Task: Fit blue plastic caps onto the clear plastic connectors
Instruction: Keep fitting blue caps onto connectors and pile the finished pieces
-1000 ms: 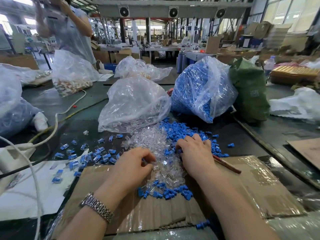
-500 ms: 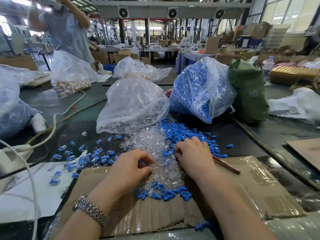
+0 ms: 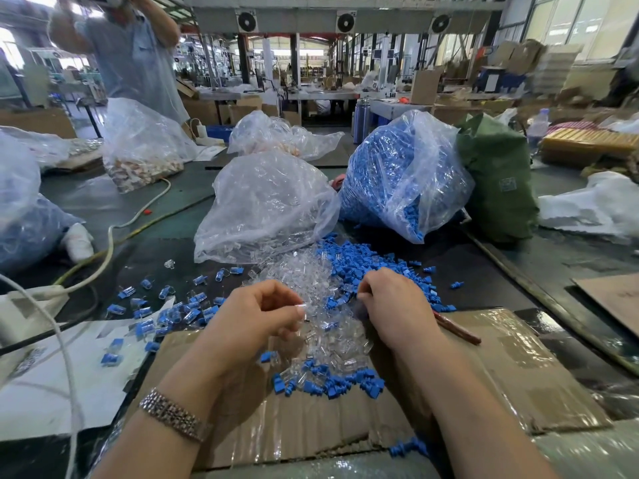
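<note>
Head view. Left hand (image 3: 256, 316): raised just above the pile, fingers curled, pinching one clear connector (image 3: 300, 307) at the fingertips. Right hand (image 3: 394, 302): knuckles up, fingers curled down into the heap; whether it holds anything, I cannot tell. Clear connectors (image 3: 321, 326): loose pile between both hands, on cardboard (image 3: 501, 368) and table (image 3: 179, 223). Blue caps (image 3: 366, 257): scattered beyond and just beside the right hand, more at the pile's near edge. Capped pieces (image 3: 173, 305): strewn left. Two bags behind: clear bag (image 3: 266, 205), blue bag (image 3: 404, 174).
</note>
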The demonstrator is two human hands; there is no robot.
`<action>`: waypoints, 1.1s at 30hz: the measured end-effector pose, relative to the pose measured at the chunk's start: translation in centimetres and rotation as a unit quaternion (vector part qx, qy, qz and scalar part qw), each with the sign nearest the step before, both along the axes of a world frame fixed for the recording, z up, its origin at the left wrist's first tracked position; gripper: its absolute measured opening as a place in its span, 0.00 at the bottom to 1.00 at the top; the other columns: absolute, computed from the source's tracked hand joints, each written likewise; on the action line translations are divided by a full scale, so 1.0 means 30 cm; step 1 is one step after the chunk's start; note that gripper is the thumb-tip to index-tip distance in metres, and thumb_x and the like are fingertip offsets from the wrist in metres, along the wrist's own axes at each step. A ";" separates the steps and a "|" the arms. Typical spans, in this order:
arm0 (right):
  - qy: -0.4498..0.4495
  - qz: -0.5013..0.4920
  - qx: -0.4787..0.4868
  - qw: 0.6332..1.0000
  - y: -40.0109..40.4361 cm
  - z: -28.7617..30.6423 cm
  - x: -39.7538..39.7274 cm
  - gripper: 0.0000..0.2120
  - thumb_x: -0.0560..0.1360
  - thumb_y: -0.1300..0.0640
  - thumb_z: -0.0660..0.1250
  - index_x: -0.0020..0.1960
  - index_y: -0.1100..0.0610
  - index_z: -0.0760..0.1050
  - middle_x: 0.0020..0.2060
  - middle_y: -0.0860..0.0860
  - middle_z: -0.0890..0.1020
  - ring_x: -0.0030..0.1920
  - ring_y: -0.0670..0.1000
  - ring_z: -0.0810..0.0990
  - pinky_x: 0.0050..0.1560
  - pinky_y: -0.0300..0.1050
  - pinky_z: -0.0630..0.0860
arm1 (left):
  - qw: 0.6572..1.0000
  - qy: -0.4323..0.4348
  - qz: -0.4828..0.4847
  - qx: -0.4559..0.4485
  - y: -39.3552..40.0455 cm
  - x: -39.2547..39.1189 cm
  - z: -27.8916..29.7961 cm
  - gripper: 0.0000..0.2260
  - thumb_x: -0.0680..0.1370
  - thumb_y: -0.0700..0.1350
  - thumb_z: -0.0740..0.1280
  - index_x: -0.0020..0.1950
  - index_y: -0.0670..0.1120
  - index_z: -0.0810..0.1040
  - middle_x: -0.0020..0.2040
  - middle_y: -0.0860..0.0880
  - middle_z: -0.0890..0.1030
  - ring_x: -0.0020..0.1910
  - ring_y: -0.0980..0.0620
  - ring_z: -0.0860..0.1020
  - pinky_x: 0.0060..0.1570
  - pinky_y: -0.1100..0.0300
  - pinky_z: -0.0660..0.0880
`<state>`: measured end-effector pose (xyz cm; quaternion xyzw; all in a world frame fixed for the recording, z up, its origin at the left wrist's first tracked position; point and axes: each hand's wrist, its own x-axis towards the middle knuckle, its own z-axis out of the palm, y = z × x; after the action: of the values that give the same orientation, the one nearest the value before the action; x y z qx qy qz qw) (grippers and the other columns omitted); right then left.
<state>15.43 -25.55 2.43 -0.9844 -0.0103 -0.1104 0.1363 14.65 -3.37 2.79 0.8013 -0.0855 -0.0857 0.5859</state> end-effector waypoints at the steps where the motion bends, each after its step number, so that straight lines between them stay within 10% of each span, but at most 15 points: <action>1: -0.012 -0.005 0.062 0.998 0.004 0.007 -0.004 0.05 0.83 0.55 0.63 0.49 0.52 0.75 0.48 0.48 0.79 0.47 0.49 0.77 0.49 0.45 0.72 | 0.997 0.035 -0.004 -0.071 0.002 0.002 0.002 0.09 0.72 0.39 0.76 0.50 0.40 0.82 0.43 0.44 0.86 0.40 0.49 0.84 0.41 0.63 0.81; 7: 0.039 0.101 0.506 0.856 0.048 0.050 -0.051 0.03 0.82 0.60 0.66 0.49 0.57 0.78 0.39 0.51 0.87 0.42 0.47 0.87 0.44 0.38 0.81 | 0.949 0.126 -0.014 -0.289 -0.002 0.013 -0.003 0.14 0.67 0.32 0.75 0.51 0.34 0.79 0.50 0.34 0.84 0.44 0.44 0.85 0.43 0.59 0.82; 33: -0.036 0.222 0.372 0.901 0.073 0.053 -0.095 0.04 0.80 0.58 0.69 0.48 0.50 0.78 0.35 0.36 0.79 0.35 0.39 0.75 0.40 0.33 0.72 | 0.961 0.082 -0.078 -0.254 -0.011 -0.016 0.021 0.11 0.70 0.41 0.76 0.52 0.41 0.85 0.53 0.34 0.84 0.44 0.45 0.85 0.42 0.60 0.82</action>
<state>12.58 -23.35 4.03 -0.8297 -0.1918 -0.1084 0.5129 14.16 -3.70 3.43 0.6071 -0.1188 -0.1718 0.7667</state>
